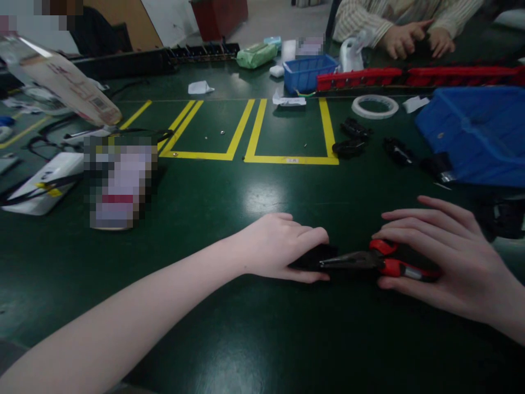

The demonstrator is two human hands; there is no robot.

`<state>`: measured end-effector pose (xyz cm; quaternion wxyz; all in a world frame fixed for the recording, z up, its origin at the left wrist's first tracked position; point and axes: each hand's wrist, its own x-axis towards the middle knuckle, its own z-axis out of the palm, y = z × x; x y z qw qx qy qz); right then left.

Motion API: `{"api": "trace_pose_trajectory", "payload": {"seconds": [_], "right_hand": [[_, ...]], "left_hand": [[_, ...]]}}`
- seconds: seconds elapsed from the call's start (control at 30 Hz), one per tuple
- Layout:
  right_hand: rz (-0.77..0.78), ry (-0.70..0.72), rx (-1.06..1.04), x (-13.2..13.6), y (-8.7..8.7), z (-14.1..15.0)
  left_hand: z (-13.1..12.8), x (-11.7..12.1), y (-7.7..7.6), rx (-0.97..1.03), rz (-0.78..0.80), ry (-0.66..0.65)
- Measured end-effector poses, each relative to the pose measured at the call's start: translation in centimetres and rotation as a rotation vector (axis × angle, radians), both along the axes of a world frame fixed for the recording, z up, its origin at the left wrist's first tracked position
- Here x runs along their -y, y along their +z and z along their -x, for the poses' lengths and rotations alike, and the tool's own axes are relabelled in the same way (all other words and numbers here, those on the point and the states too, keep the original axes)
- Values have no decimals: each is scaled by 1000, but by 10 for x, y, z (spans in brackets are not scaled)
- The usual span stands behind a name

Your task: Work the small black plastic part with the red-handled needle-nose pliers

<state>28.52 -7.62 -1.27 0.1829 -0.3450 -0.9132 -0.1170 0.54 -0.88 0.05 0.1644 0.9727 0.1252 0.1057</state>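
My left hand (287,246) is closed around a small black part (314,256) low over the dark green table. Most of that part is hidden by the fingers and blends into the dark surface. In my right hand (455,257) are needle-nose pliers (388,262) with red handles, the thumb below and the fingers above. The jaws point left, and their tips meet or overlap the black part; I cannot tell whether they grip it. Several loose black parts (397,151) lie farther back on the right.
A tilted blue bin (484,134) stands at right, near a roll of tape (374,106). Yellow tape lines (291,160) mark the table. A phone-like object (123,186), a bottle (69,85) and cables are at left. Behind a red rack (361,79) are a co-worker's hands (410,41).
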Motion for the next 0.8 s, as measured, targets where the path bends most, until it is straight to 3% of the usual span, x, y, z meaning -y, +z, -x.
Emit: {"api": "trace_pose_trajectory", "payload": {"seconds": [0.37,0.53,0.7,0.8], "right_hand": [[-55,5,-16,-3,-7,-6],[3,-59,-70,-2,-10,-7],[-59,63,8,-7,-13,-11],[-63,52,52,-8,-11,-11]], "left_hand": [[-1,-1,1,-32,65,11],[-1,-1,0,-42,58,-4],[-1,-1,-3,-35,24,-8],[-1,0,-4,-25,2,8]]}}
